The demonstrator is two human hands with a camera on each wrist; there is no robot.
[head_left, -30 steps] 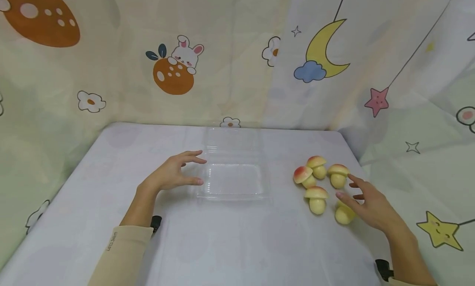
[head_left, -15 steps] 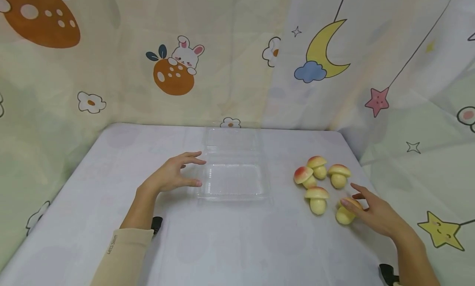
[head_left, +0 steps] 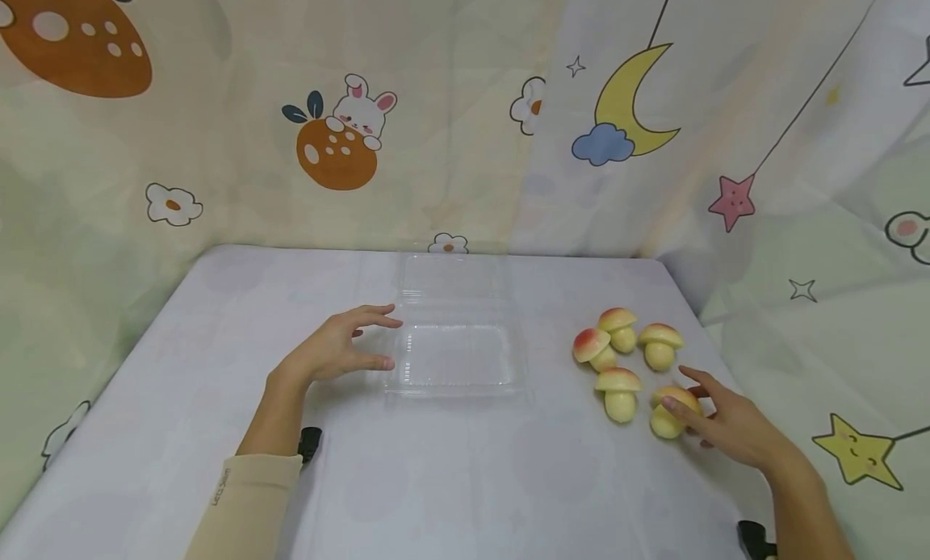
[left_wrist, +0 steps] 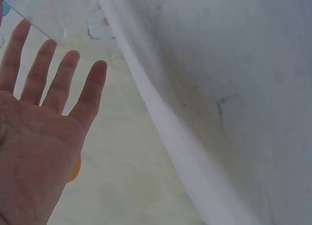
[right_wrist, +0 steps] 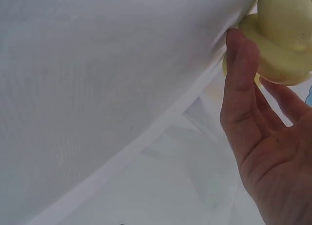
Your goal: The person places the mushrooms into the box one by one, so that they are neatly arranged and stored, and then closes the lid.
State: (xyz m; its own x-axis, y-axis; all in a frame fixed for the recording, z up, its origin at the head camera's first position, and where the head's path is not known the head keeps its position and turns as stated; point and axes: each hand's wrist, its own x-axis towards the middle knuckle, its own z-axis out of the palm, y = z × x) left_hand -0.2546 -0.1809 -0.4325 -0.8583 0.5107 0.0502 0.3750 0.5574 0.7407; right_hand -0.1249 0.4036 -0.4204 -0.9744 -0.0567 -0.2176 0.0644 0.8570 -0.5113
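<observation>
A clear plastic box (head_left: 456,354) lies with its lid (head_left: 454,277) folded back on the white-covered table. At its left edge, my left hand (head_left: 337,344) has its thumb and fingers spread apart, fingertips right at the rim and nothing in the grasp. My right hand (head_left: 734,419) grips the cap of the nearest yellow toy mushroom (head_left: 666,421), thumb on the near side and fingers around the far side. In the right wrist view, the fingers (right_wrist: 241,84) bend against the mushroom's cap (right_wrist: 278,64).
Several more toy mushrooms with reddish caps stand close by: one at the front (head_left: 619,397), one at the left (head_left: 592,348), one behind (head_left: 619,328) and one at the right (head_left: 660,347). A patterned cloth (head_left: 450,140) hangs behind the table (head_left: 465,479).
My right hand has come down from over the mushrooms and closed around the nearest one, which has shifted slightly left. The left hand stays beside the box.
</observation>
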